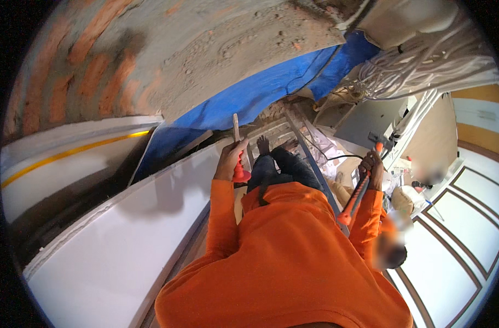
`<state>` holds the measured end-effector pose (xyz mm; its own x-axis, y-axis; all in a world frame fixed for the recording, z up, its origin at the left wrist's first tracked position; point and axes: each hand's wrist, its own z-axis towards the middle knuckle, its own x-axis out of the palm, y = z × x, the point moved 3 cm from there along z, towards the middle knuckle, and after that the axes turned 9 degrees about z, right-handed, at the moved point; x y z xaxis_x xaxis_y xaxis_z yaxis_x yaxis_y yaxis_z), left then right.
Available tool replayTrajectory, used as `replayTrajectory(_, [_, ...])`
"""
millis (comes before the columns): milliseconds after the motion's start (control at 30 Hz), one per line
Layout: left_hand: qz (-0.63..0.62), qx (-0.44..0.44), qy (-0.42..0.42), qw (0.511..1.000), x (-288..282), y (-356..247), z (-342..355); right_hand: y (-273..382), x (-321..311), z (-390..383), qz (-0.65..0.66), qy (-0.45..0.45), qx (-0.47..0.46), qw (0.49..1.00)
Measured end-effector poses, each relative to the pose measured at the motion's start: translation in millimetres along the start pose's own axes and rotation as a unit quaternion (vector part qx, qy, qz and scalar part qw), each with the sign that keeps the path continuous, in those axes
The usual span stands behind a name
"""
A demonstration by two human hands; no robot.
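Clearly, the left hand [231,157] is wrapped tight around a chisel [236,128], whose metal shank sticks out beyond the fingers while a red flared guard [241,174] shows just under that hand. Well apart from it, the right hand [372,168] is clamped on a hammer [357,198]; its red-and-dark handle slants down and left below the grip, and its orange-tipped top end rises just above the fist. A black cable [345,156] runs just left of the right hand. Past the left hand spreads a blue sheet [233,98], with a rough, crumbly masonry surface [222,60] farther out. Bundled pale cables [413,76] hang beyond the right hand, and another person [389,254] is below it.
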<state>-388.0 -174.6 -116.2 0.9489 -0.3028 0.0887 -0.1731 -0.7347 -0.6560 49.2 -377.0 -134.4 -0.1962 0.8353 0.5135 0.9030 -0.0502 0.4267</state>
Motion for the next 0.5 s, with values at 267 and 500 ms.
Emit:
replayTrajectory(267, [0.003, 0.025, -0.023, 0.999, -60, 19, -9, -88, -87, 6, 0.109, -0.007, 0.217, 0.970])
replayTrajectory(500, [-0.009, -0.015, -0.076, 0.997, -96, 53, -22, -131, -70, -16, 0.034, -0.125, 0.241, 0.962])
